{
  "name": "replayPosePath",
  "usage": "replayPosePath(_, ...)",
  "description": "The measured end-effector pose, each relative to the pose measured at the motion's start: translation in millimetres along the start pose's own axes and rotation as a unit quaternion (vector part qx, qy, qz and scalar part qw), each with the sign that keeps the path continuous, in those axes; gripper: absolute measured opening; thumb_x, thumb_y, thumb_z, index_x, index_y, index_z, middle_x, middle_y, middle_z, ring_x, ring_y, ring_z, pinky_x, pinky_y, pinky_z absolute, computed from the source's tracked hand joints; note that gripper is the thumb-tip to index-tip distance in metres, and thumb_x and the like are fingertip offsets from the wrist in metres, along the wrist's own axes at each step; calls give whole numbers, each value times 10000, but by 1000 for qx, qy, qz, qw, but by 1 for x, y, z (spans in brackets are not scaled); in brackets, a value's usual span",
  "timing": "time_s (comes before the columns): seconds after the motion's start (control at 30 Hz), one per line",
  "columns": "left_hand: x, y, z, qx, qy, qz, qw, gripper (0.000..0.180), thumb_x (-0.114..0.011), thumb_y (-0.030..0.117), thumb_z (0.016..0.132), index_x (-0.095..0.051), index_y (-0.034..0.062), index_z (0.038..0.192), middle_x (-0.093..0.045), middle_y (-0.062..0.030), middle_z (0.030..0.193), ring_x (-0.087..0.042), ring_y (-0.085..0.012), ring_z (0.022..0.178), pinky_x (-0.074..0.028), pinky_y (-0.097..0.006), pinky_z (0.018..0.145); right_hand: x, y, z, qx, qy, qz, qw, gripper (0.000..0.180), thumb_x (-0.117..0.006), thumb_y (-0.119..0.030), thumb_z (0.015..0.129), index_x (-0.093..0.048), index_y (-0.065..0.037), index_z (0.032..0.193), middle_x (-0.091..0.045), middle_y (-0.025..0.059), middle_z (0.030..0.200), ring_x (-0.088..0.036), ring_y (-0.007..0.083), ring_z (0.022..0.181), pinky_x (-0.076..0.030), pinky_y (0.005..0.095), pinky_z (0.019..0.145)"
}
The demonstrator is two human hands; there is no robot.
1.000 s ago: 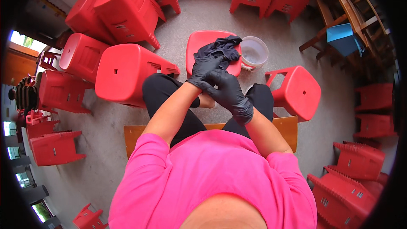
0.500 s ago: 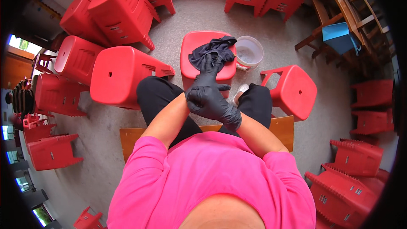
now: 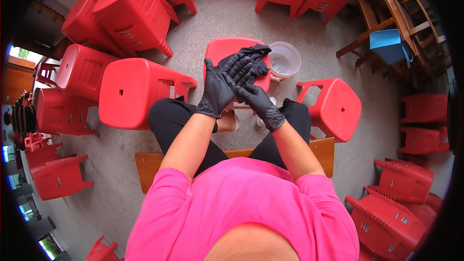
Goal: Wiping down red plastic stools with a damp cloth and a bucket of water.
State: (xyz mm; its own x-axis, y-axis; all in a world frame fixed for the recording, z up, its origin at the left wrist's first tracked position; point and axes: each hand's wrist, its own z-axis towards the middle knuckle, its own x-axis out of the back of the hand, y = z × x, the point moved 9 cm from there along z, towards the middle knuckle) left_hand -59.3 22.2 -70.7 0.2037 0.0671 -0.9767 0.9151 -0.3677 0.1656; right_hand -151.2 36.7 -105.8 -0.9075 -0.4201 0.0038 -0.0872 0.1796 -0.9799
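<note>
Black gloves cover both of my hands. My left hand [image 3: 220,87] is raised palm up with its fingers stretched out and holds nothing. At the edge of that palm, by the little finger, the bent fingers of my right hand [image 3: 263,106] appear to pinch the left glove; their tips are partly hidden. Beyond the hands a dark crumpled cloth [image 3: 260,52] lies on a red plastic stool [image 3: 217,47] in front of me, partly covered by my left fingers. A clear round plastic tub [image 3: 286,53] stands just right of that stool.
Red stools stand close on my left [image 3: 123,94] and right [image 3: 338,108]. Stacked red stools [image 3: 133,12] line the far left, with more along the back and right. Wooden furniture [image 3: 401,14] with a blue bag [image 3: 385,40] stands at the far right. I sit on a wooden bench [image 3: 321,152].
My right hand has left the left wrist and now touches the side of the left palm. The left hand has turned palm up, drawn nearer and spread its fingers.
</note>
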Motion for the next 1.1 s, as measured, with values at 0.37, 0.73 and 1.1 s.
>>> replayPosePath(0.37,-2,-3,-12,-39,29,30,998,1041,-346,785,799,-148,25,1483,-158,-182,1539,-149,-340,1425,-73,-466,1165,-14,-6,-1,93,-34,-76,992,271,-585,-258,920,-667,0,909,-642,117,719,-575,186,635,-460,346,633)
replayPosePath(0.73,-33,-2,-31,-262,8,888,378,661,-675,372,763,-495,92,1334,-265,-253,1472,-220,-428,1378,-154,-525,1113,34,-66,-14,161,120,-131,971,180,-668,-147,833,-683,-39,976,-697,128,898,-679,219,781,-512,300,719)
replayPosePath(1.1,-33,-34,-43,-219,-45,934,280,888,-748,423,659,-384,110,1406,-204,-189,1514,-108,-392,1422,-36,-590,1104,5,-70,-26,175,66,-393,900,179,-632,-215,780,-647,-41,819,-623,162,793,-620,316,731,-488,405,655)
